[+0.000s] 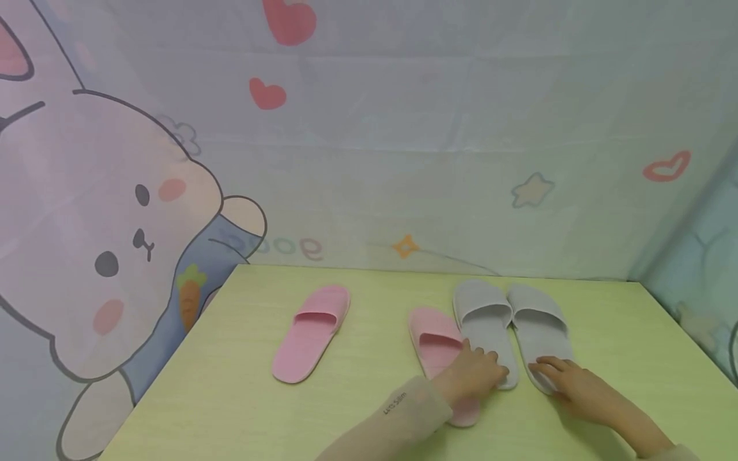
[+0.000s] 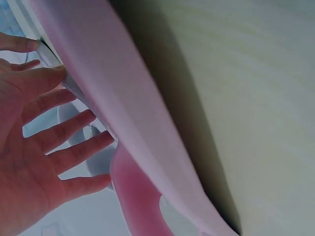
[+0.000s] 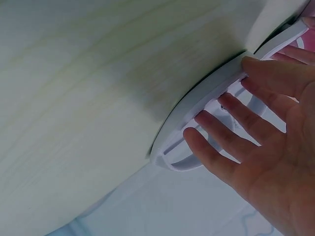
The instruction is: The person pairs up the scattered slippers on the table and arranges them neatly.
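Two grey slippers lie side by side at the right of the table, toes toward the wall. My left hand (image 1: pixel 469 372) reaches across a pink slipper (image 1: pixel 435 320) to the heel end of the left grey slipper (image 1: pixel 484 294). In the left wrist view its fingers (image 2: pixel 74 160) are spread and fairly straight, with the pink slipper's edge in front. At the heel of the right grey slipper (image 1: pixel 536 298), my right hand (image 1: pixel 582 390) rests with fingers extended over the sole. Its thumb touches the slipper's rim (image 3: pixel 206 96) in the right wrist view.
Another pink slipper (image 1: pixel 311 333) lies apart on the left, angled on the pale yellow-green table (image 1: pixel 219 397). A printed cloth (image 1: pixel 403 128) with a rabbit and hearts hangs behind the table's back edge.
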Available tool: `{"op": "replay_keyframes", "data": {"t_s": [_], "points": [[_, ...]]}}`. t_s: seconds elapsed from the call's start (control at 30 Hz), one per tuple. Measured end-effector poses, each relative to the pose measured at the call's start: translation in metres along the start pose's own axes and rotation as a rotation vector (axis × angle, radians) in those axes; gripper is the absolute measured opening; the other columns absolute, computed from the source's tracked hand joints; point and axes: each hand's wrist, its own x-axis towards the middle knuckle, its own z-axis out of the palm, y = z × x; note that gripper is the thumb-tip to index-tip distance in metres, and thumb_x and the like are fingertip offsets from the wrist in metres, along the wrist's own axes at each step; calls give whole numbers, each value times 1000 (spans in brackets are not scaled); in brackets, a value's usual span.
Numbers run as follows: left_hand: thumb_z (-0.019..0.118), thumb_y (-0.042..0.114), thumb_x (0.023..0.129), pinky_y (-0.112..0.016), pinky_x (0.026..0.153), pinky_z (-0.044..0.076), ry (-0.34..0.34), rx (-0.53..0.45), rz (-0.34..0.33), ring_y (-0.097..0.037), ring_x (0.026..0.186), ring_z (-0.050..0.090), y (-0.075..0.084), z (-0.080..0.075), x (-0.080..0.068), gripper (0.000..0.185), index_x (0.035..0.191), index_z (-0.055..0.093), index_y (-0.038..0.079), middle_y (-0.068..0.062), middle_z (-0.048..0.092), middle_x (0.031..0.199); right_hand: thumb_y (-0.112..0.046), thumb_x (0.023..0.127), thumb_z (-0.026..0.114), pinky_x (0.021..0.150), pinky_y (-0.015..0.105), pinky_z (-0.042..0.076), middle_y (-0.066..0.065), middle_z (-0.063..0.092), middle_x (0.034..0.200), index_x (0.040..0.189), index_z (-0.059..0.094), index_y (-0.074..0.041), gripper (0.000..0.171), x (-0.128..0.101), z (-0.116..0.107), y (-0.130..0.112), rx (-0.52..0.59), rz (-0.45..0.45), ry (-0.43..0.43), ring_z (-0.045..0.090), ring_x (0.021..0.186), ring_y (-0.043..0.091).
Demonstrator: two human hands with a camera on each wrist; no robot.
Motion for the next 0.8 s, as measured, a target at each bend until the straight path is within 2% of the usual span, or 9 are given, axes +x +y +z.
{"op": "replay_keyframes", "data": {"t_s": [0.23,0.4,0.53,0.8], "points": [[55,32,85,-44,100,35,-6,-23,-3,-13,101,56,-4,2,5,29,115,56,35,8,59,110,3,62,72,67,40,49,16,58,107,109,57,-1,49,4,1,4,27,7,-32,59,88,32],[56,30,86,-43,100,35,-28,-24,-6,-12,102,56,-6,-2,6,31,116,55,35,9,58,113,1,62,73,69,42,49,16,58,105,107,58,-1,48,7,5,10,16,0,-15,59,88,32],[56,30,86,-42,100,35,-39,-37,-11,-11,100,56,-7,-5,6,31,116,55,35,10,59,112,1,64,72,70,42,49,17,58,105,107,58,0,46,9,4,11,26,17,-35,59,88,33],[56,31,86,-43,99,36,-20,-21,-16,-11,98,57,-9,-1,9,32,117,54,35,9,59,109,2,66,70,75,44,48,18,58,107,108,57,0,44,14,3,14,41,30,-52,58,91,34]]}}
